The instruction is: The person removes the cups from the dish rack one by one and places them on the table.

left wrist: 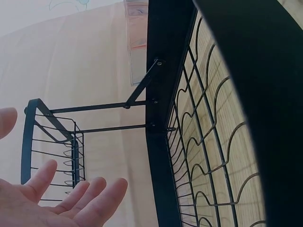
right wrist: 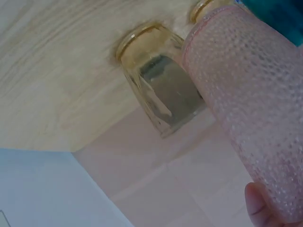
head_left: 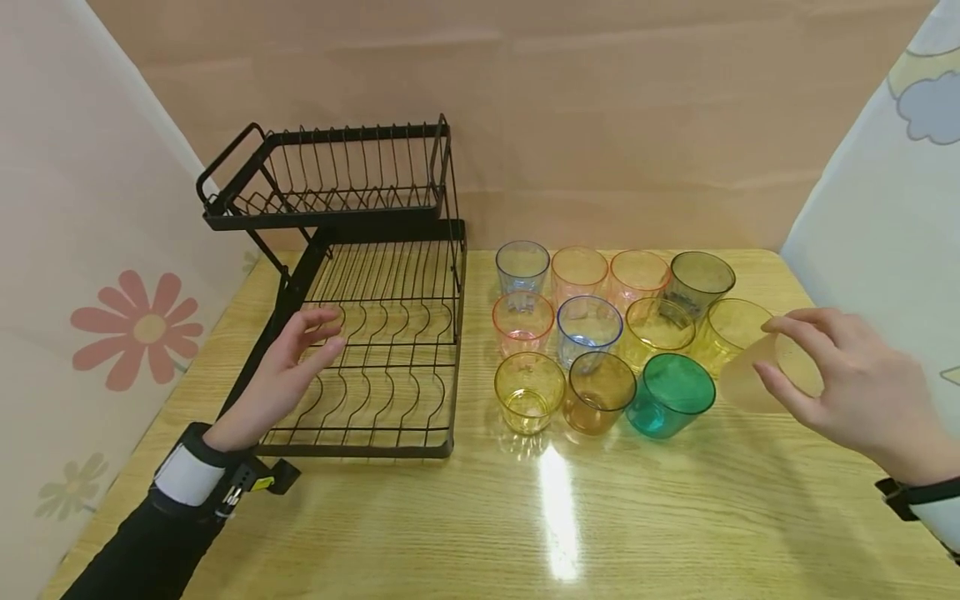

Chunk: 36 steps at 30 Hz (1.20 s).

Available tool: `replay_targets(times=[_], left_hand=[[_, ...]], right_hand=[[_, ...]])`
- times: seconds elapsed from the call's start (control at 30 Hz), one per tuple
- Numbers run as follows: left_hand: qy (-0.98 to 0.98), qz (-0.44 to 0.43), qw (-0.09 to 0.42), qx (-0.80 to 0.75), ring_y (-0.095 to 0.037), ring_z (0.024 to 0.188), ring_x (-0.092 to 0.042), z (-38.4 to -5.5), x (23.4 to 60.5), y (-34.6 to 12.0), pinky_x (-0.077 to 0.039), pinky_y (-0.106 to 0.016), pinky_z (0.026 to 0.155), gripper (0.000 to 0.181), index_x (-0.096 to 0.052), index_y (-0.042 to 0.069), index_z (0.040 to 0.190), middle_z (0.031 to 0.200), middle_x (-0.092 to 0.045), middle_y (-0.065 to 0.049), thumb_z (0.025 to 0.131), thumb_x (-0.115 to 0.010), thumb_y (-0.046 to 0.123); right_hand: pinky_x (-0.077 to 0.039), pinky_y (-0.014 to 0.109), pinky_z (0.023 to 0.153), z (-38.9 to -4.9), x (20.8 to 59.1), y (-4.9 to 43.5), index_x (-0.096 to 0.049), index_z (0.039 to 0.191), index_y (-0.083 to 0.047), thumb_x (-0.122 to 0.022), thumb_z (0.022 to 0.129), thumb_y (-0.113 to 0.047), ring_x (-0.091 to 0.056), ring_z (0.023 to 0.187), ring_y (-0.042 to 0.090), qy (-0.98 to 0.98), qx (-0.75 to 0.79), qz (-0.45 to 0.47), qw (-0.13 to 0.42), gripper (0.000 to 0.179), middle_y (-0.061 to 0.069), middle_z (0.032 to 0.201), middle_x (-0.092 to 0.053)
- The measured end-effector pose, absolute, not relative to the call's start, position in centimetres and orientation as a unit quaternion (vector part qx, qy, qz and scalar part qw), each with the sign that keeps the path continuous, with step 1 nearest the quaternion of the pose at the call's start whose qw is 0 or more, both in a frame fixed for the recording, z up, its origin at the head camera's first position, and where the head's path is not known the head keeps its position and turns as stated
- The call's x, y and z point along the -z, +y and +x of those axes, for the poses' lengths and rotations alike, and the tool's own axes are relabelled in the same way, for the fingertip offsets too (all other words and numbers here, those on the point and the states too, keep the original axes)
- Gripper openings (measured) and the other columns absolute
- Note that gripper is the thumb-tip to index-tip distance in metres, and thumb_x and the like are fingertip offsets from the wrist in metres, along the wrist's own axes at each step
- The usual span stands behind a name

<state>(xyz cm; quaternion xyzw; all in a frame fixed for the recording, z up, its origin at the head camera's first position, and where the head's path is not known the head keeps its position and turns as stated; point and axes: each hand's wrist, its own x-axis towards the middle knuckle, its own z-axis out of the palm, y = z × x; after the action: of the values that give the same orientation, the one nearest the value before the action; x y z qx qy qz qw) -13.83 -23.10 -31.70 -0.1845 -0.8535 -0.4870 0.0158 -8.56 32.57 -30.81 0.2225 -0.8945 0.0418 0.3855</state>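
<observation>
My right hand (head_left: 862, 379) pinches a frosted glass (head_left: 738, 379) by its rim, with thumb and fingers curled over its near side. Up close in the right wrist view, this glass (right wrist: 251, 94) has a bumpy, pinkish surface, with one fingertip at its edge. It overlaps the right end of the rows of glasses, beside a teal-green glass (head_left: 670, 396) and a yellow glass (head_left: 731, 333). On the left, my left hand (head_left: 288, 367) is held palm inward over the side of a black dish rack (head_left: 453, 367), fingers loosely bent and nothing in them.
Clear tinted glasses stand in rows right of the rack, including a pink one (head_left: 522, 329), a blue-rimmed one (head_left: 588, 333) and an amber one (head_left: 598, 400). The rack's upper tier (head_left: 322, 218) rises at the back left. Patterned side panels and a plain backdrop (head_left: 637, 125) enclose the wooden table (head_left: 420, 533).
</observation>
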Motion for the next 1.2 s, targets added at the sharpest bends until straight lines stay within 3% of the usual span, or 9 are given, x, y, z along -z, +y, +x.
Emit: replay_targets(times=[0.17,0.33,0.53,0.63,0.87,0.97,1.07,1.2], left_hand=[[-0.855,-0.178,0.013,0.486,-0.026,0.122,-0.036,-13.6,32.0,-23.2,-0.039,-0.023,0.086,0.04,-0.034,0.007,0.13,0.136,-0.033,-0.007,0.095,-0.046,0.023],[-0.863,-0.166,0.011,0.477,-0.025,0.123,-0.036,-13.4,32.3,-23.7,-0.038,-0.036,0.091,0.043,-0.032,0.008,0.132,0.137,-0.032,-0.005,0.095,-0.046,0.026],[-0.871,-0.151,0.014,0.468,-0.026,0.124,-0.035,-12.9,32.5,-24.4,-0.037,-0.046,0.09,0.045,-0.031,0.009,0.133,0.138,-0.031,-0.005,0.095,-0.045,0.028],[-0.87,-0.144,0.012,0.472,-0.027,0.124,-0.035,-12.6,32.5,-24.5,-0.037,-0.044,0.089,0.045,-0.031,0.008,0.133,0.137,-0.032,-0.007,0.095,-0.045,0.027],[-0.863,-0.142,0.011,0.485,-0.027,0.121,-0.036,-12.5,32.5,-24.8,-0.04,-0.024,0.085,0.045,-0.029,0.007,0.134,0.135,-0.033,-0.008,0.096,-0.044,0.026],[-0.865,-0.136,0.01,0.483,-0.028,0.122,-0.035,-12.5,32.4,-25.0,-0.038,-0.034,0.089,0.048,-0.027,0.008,0.136,0.137,-0.03,-0.01,0.096,-0.044,0.027],[-0.88,-0.128,0.016,0.458,-0.032,0.126,-0.029,-12.6,32.1,-25.2,-0.032,-0.053,0.092,0.055,-0.022,0.011,0.14,0.141,-0.025,-0.014,0.094,-0.047,0.028],[-0.931,-0.125,0.065,0.337,-0.042,0.128,-0.022,-12.9,31.5,-25.5,-0.028,-0.065,0.086,0.072,-0.015,0.016,0.145,0.148,-0.011,-0.017,0.089,-0.054,0.039]], right_hand=[[-0.039,0.047,0.043,-9.1,32.3,32.8,-0.06,0.099,-0.006,-0.036,0.086,-0.059,-0.051,0.079,0.034,-0.899,-0.04,0.241,0.364,0.06,0.013,0.096,-0.055],[-0.041,0.047,0.046,-9.3,33.7,33.3,-0.06,0.103,-0.007,-0.041,0.085,-0.057,-0.052,0.079,0.033,-0.911,-0.033,0.244,0.331,0.056,0.012,0.097,-0.055],[-0.036,0.036,0.036,-9.6,34.6,33.6,-0.059,0.105,-0.01,-0.052,0.079,-0.053,-0.052,0.079,0.031,-0.925,-0.031,0.236,0.297,0.051,0.01,0.099,-0.053],[-0.031,0.032,0.034,-9.6,34.8,33.6,-0.059,0.105,-0.01,-0.057,0.077,-0.05,-0.051,0.079,0.031,-0.931,-0.032,0.229,0.283,0.049,0.008,0.101,-0.053],[-0.029,0.031,0.035,-9.0,34.9,33.5,-0.058,0.106,-0.012,-0.064,0.075,-0.046,-0.051,0.081,0.031,-0.954,-0.039,0.183,0.236,0.046,0.008,0.103,-0.052],[-0.03,0.032,0.035,-8.9,34.8,33.4,-0.057,0.108,-0.012,-0.064,0.075,-0.045,-0.051,0.083,0.032,-0.96,-0.044,0.169,0.22,0.047,0.009,0.104,-0.051],[-0.032,0.032,0.037,-8.9,34.6,33.4,-0.055,0.113,-0.012,-0.065,0.075,-0.044,-0.051,0.085,0.032,-0.965,-0.048,0.158,0.203,0.051,0.01,0.109,-0.049],[-0.04,0.038,0.045,-8.8,33.8,33.4,-0.053,0.12,-0.012,-0.064,0.076,-0.047,-0.049,0.089,0.032,-0.974,-0.051,0.142,0.17,0.058,0.01,0.114,-0.047]])
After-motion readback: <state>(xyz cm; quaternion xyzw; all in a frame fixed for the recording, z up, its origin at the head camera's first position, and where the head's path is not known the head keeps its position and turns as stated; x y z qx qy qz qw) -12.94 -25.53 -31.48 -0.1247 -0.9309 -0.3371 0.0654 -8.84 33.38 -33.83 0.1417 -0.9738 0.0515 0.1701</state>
